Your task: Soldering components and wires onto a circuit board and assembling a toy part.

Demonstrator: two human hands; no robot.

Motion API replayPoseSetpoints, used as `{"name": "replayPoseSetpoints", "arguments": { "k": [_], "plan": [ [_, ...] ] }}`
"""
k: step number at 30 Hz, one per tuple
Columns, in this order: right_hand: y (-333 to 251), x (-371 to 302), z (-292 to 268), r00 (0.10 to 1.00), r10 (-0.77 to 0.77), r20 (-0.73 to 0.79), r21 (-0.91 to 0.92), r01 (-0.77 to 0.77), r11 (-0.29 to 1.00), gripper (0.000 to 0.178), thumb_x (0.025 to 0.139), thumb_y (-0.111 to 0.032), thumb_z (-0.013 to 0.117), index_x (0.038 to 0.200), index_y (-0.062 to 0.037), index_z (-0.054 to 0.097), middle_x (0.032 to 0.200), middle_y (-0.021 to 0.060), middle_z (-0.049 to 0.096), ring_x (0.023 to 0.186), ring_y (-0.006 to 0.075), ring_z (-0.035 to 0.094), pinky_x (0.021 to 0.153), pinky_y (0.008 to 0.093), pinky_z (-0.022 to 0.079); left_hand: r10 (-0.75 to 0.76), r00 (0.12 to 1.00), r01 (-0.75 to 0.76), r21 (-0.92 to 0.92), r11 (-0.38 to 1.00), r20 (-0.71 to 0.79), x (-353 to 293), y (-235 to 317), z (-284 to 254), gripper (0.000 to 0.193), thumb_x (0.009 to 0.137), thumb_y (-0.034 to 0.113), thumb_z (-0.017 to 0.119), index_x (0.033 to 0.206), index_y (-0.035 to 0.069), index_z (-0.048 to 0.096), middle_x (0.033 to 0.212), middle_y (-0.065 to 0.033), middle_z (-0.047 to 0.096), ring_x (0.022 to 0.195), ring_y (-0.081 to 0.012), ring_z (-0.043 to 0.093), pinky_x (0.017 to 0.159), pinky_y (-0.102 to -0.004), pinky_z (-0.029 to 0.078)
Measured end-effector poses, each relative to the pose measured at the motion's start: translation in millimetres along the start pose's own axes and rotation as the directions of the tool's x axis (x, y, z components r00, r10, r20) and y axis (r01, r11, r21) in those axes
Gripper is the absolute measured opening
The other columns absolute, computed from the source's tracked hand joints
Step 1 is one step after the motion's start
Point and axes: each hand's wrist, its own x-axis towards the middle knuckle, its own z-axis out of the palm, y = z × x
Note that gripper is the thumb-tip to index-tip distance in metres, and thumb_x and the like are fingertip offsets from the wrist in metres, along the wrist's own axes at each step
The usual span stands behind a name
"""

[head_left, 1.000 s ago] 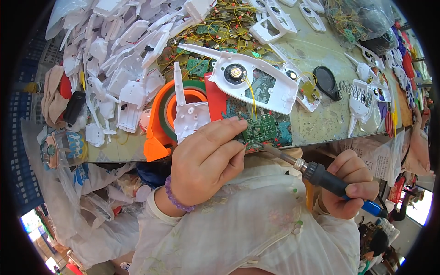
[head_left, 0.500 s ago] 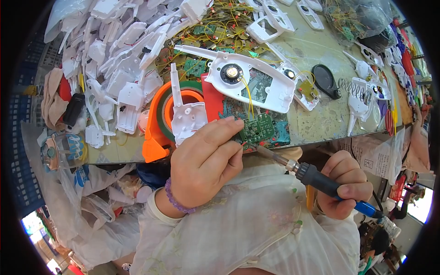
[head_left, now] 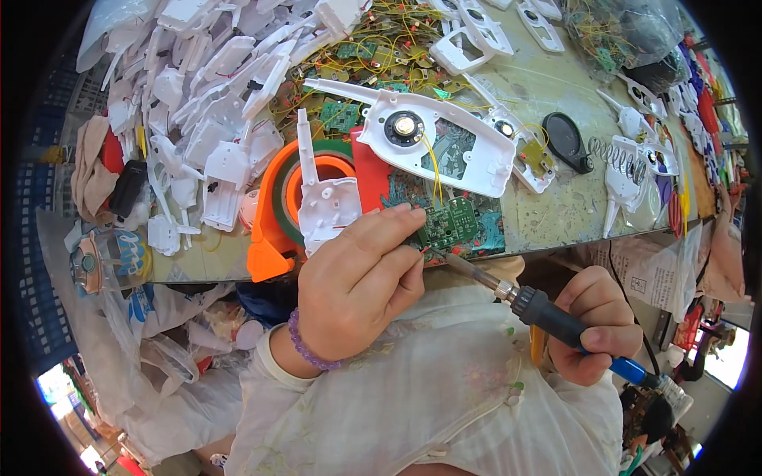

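Note:
My right hand (head_left: 597,325) is closed round the dark handle of a soldering iron (head_left: 548,311). The iron's tip reaches the lower left edge of a green circuit board (head_left: 451,224) at the table's near edge. My left hand (head_left: 361,285) is closed at the board's left edge, its fingertips gripping it. A small red bit, perhaps a wire end, shows beside the tip. Two yellow wires run from the board up to a round speaker (head_left: 404,127), which sits in a white plastic half shell (head_left: 468,155) lying just beyond.
An orange tape dispenser (head_left: 270,258) stands left of the board, a smaller white shell (head_left: 329,208) against it. White plastic parts (head_left: 226,103) heap up at the far left, wired boards (head_left: 381,47) at the back. A black oval cover (head_left: 565,139) and a spring (head_left: 615,157) lie right.
The soldering iron and my right hand have shifted very slightly, with the tip staying at the board's edge. My left hand keeps nearly the same place.

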Motion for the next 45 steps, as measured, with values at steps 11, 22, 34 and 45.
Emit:
{"name": "replayPoseSetpoints", "arguments": {
  "k": [11, 22, 34, 45],
  "plan": [
    [1, 1, 0, 0.999, -0.029, 0.039, -0.014, 0.030, 0.999, 0.027, 0.091, -0.030, 0.048, 0.081, -0.0059, 0.045, 0.060, 0.0025, 0.040, 0.046, 0.0130, 0.036, 0.046, 0.0279, 0.035, -0.010, 1.000, 0.010, 0.005, 1.000, 0.005, 1, 1, 0, 0.016, 0.065, -0.002, 0.069, 0.077, 0.000, 0.059, 0.102, -0.0117, 0.063, 0.091, -0.0269, 0.064, 0.073, -0.0330, 0.054],
    [0, -4, 2, 0.997, -0.052, -0.051, -0.009, 0.051, 0.999, 0.028, 0.092, -0.032, 0.046, 0.081, -0.0065, 0.044, 0.060, 0.0018, 0.038, 0.047, 0.0132, 0.036, 0.047, 0.0278, 0.036, -0.013, 1.000, 0.013, 0.004, 1.000, 0.013, 1, 2, -2, 0.018, 0.065, -0.001, 0.069, 0.078, 0.001, 0.058, 0.103, -0.0113, 0.063, 0.093, -0.0271, 0.063, 0.073, -0.0333, 0.053],
    [-15, -10, -20, 0.953, 0.197, -0.231, -0.057, -0.215, 0.975, 0.026, 0.096, -0.034, 0.042, 0.092, -0.0083, 0.045, 0.065, 0.0006, 0.038, 0.054, 0.0129, 0.033, 0.058, 0.0316, 0.036, -0.024, 1.000, 0.024, 0.023, 0.999, 0.002, 3, 7, -1, 0.017, 0.065, -0.002, 0.069, 0.078, 0.001, 0.059, 0.102, -0.0109, 0.063, 0.093, -0.0268, 0.063, 0.076, -0.0339, 0.054],
    [-29, 18, -128, 0.635, -0.213, -0.743, -0.585, -0.460, 0.668, 0.016, 0.087, -0.018, 0.057, 0.085, -0.0027, 0.057, 0.066, -0.0007, 0.049, 0.054, 0.0046, 0.039, 0.049, 0.0171, 0.028, -0.118, 0.993, 0.118, -0.017, 0.993, -0.023, -1, 12, -1, 0.017, 0.065, -0.006, 0.068, 0.079, -0.001, 0.060, 0.101, -0.0136, 0.063, 0.088, -0.0293, 0.063, 0.074, -0.0334, 0.052]
  ]
}}
